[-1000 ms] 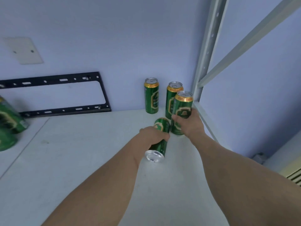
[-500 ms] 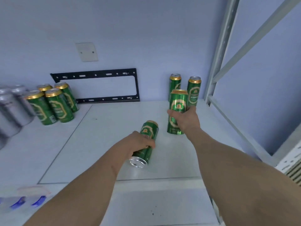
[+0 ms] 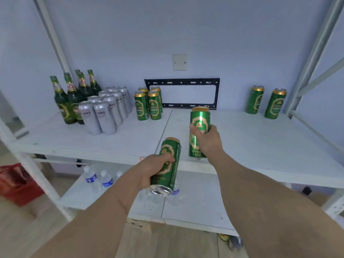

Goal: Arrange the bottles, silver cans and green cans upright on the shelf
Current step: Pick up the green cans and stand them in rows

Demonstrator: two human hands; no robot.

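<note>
My left hand (image 3: 151, 169) grips a green can (image 3: 168, 159) that is tilted, its base toward me, in the air at the front edge of the white shelf (image 3: 260, 149). My right hand (image 3: 208, 141) holds a second green can (image 3: 198, 127) upright just above the shelf's front. Two green cans (image 3: 254, 99) (image 3: 275, 103) stand upright at the back right. Several green cans (image 3: 149, 105) stand in a cluster at the back middle. Several silver cans (image 3: 104, 110) and green bottles (image 3: 70, 97) stand upright at the left.
A black metal bracket (image 3: 181, 81) leans on the back wall. Grey shelf posts (image 3: 312, 53) rise at the right, a white post (image 3: 54, 43) at the left. Water bottles (image 3: 98, 180) sit on the lower shelf. A red crate (image 3: 16, 183) stands on the floor at left.
Both hands have drawn back from the right rear corner toward the shelf's front, each carrying its green can. The view has pulled back and swung left, revealing bottles and silver cans.
</note>
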